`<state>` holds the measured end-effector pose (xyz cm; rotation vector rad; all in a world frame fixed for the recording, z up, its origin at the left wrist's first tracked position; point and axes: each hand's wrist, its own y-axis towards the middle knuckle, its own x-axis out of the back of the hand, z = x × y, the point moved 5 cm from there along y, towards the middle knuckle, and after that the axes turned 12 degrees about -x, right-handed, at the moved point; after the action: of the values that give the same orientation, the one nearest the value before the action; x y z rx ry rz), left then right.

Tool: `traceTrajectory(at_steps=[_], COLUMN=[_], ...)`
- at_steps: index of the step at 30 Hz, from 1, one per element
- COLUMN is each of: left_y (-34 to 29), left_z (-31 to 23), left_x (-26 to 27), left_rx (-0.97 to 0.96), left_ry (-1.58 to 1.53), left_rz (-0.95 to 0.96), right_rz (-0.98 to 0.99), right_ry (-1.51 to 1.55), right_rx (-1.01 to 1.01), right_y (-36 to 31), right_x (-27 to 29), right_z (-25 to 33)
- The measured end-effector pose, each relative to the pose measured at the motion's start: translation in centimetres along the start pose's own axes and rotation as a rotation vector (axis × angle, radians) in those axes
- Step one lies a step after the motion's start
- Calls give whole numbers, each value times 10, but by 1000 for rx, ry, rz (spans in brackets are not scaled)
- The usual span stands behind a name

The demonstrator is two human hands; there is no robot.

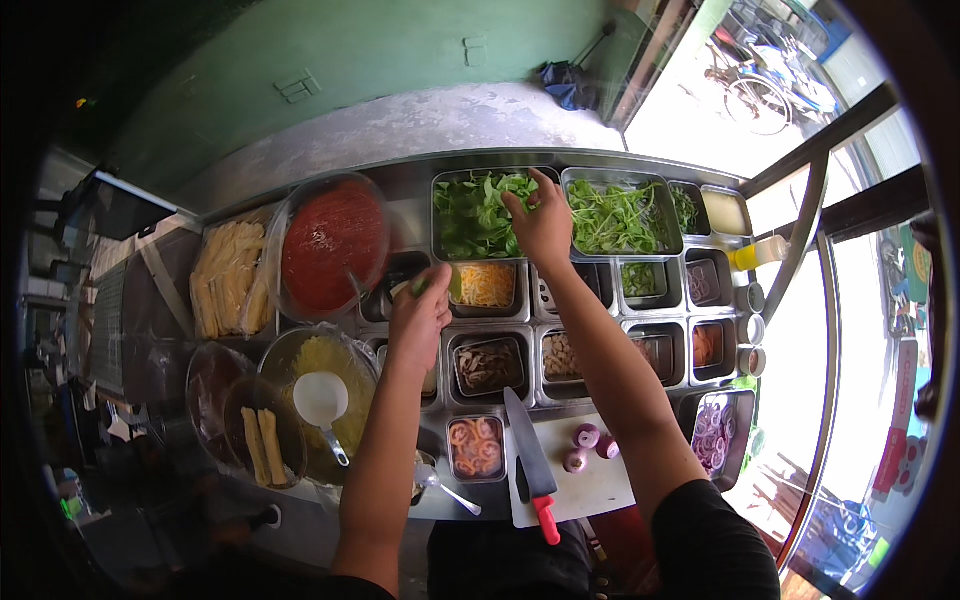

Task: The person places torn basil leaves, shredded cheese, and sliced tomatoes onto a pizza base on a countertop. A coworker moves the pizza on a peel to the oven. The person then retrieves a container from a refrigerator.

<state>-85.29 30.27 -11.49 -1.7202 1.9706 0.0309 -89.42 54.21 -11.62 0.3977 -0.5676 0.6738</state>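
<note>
Gathering greens (480, 215) looks unfinished: the left hand (420, 322) seems to pinch a leaf (456, 284) just nearer than the tray (436, 222); the right hand (541, 225), loosely spread, is over the tray, plenty left inside.

Counter (408, 222): grey metal
Far edge: large bowl of red sauce (298, 303); tray of broad leaves (480, 258); tray of finer greens (630, 258)
Left end: pale sticks in clear plastic (228, 275); nearer, bowl of yellow food (284, 362)
Middle: rows of small metal tubs (490, 318)
Near edge: tray of tomato slices (476, 479); white cutting board (590, 500)
Near right corner: tray of purple onion rings (748, 425)
</note>
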Motion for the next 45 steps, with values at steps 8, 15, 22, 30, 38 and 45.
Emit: traceTrajectory(at_steps=[8, 15, 22, 30, 38, 45], left_y=[-123, -298, -550, -911, -1252, -1384], left_z=[-16, -24, -1, 100, 164, 194], left_x=[41, 114, 184, 246, 231, 262], left_rx=[-111, -131, -231, -498, -397, -592], left_ry=[-110, -315, -560, -285, 425, 126], left_rz=[-196, -445, -583, -1062, -1979, -2234], right_rz=[1196, 1296, 1116, 1672, 2821, 3052], right_ry=[877, 526, 645, 806, -130, -174], right_rx=[-210, -205, 960, 1335, 543, 747], right_y=[-183, -330, -520, -878, -1196, -1372], right_x=[38, 75, 192, 319, 452, 511], right_z=[48, 87, 153, 142, 79, 78])
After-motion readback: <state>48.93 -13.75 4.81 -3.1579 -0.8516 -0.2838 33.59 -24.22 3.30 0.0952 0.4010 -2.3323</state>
